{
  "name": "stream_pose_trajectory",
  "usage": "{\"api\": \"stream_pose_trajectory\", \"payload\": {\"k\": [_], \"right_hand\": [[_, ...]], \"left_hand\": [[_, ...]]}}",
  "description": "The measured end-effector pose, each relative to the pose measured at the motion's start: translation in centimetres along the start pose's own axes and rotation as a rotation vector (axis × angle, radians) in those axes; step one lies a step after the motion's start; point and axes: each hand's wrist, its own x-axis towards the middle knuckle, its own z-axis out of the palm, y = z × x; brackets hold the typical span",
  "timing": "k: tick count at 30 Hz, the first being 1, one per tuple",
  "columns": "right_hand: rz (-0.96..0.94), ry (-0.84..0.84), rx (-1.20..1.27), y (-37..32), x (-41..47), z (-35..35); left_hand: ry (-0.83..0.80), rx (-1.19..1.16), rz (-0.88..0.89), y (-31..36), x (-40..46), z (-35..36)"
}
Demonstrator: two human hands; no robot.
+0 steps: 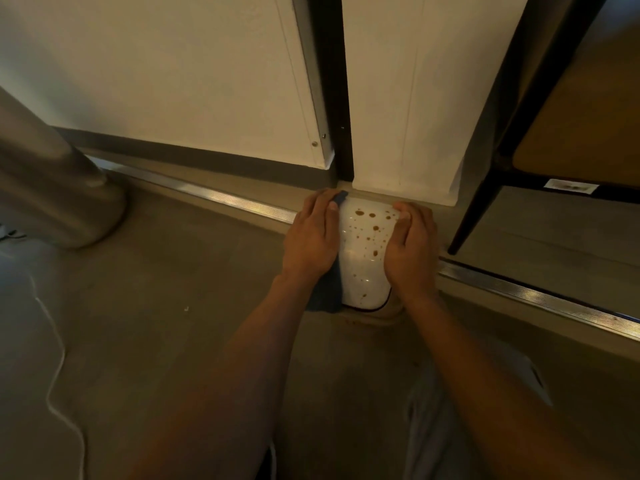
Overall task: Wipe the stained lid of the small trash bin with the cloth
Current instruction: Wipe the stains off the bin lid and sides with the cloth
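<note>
The small white glossy plastic bin lid (365, 251), spotted with brown stains, sits on the floor against the white wall panel. The left hand (311, 237) presses the dark blue cloth (329, 292) to the lid's left edge, fingers extended. The right hand (412, 244) cups the right edge, steadying it. Wiping appears not yet begun; next, draw the cloth across the stains.

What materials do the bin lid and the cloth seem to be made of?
The bin lid looks like glossy white plastic: light glints on its smooth, rounded surface between the brown spots. The cloth, under the left hand, seems a soft dark blue fabric, perhaps microfibre: it drapes limply and looks matte.
</note>
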Motion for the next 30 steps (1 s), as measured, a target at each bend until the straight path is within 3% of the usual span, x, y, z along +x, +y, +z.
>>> {"api": "stream_pose_trajectory", "payload": {"k": [30], "right_hand": [[-0.007,0.035,-0.035,0.2,0.2,-0.1]], "left_hand": [[0.082,-0.232,0.076,-3.5,-5.2,1.6]]}}
